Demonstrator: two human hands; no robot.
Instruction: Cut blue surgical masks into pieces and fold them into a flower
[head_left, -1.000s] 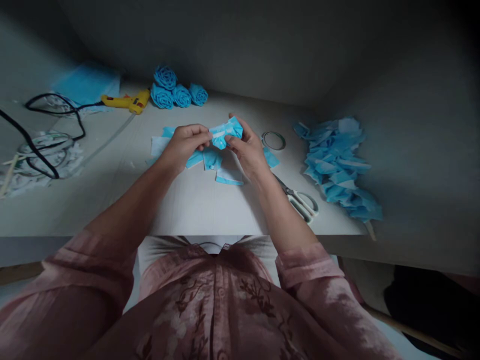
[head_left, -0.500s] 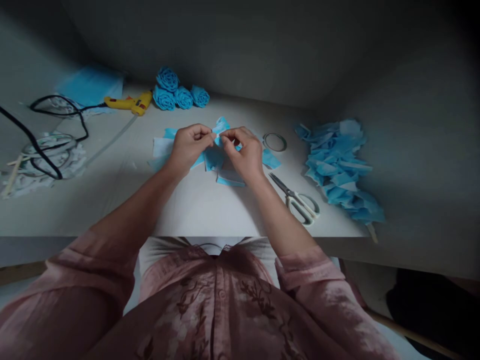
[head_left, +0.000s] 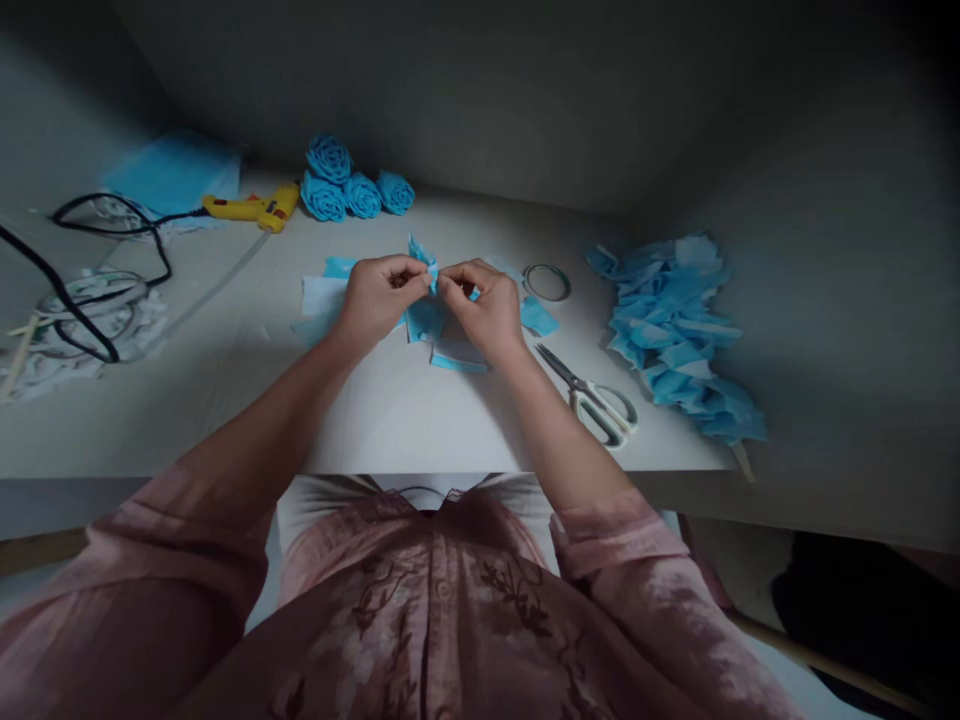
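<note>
Between my two hands is a small gathered piece of blue fabric [head_left: 421, 252], its pleated end sticking up. My left hand [head_left: 386, 295] pinches it from the left with thumb and index finger. From the right, my right hand [head_left: 481, 300] pinches the same piece, the fingertips almost meeting. Cut blue and white fabric pieces [head_left: 459, 357] lie flat on the table beneath and around both hands. Just right of my right hand is a roll of wire or tape [head_left: 547, 282], seen as a thin ring. Scissors [head_left: 589, 395] with pale handles lie beside my right forearm.
Several blue fabric roses [head_left: 328, 195] stand at the back, beside a yellow glue gun [head_left: 259, 208] with a black cord. Blue sheets [head_left: 176, 172] and tangled white strips [head_left: 127, 325] lie at left. A heap of crumpled blue pieces [head_left: 671, 330] covers the right side near the table's edge.
The blue piece between my fingers has turned and become more gathered, its free end now pointing up and left. Both hands keep their pinch; the whole view has shifted slightly.
</note>
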